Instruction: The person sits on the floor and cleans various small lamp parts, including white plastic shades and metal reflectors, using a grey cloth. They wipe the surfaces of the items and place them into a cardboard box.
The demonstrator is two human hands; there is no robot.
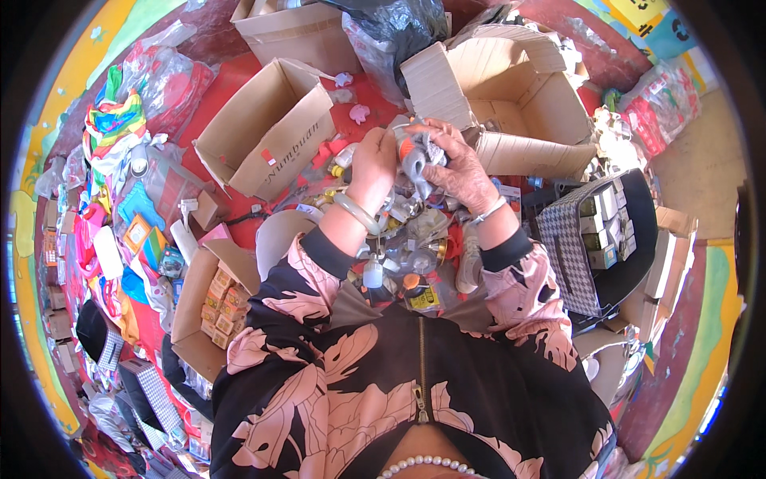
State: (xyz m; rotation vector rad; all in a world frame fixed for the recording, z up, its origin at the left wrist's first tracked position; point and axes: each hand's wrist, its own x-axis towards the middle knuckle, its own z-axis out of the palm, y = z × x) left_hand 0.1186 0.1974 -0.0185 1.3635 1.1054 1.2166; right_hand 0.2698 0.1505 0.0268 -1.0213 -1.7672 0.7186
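Note:
Up in front of my chest, both hands are closed on a crumpled grey, soft-looking item [416, 164] with an orange patch; its exact kind I cannot make out. My left hand [375, 166] pinches its left side, and the fingertips are partly hidden. From the right, my right hand [463, 169] wraps round it with bent fingers. Below the hands lies a heap of mostly clear plastic containers [423, 259]. In it are a small white-and-blue bottle [373, 273] and an orange-capped container [412, 282].
Ahead to the left stands an open cardboard box [267, 132]; a wider open box [519, 88] is ahead to the right. A houndstooth-patterned bin [570, 247] with small boxes sits at right. On the left are a carton of small boxes [214, 299] and colourful cloth [116, 120].

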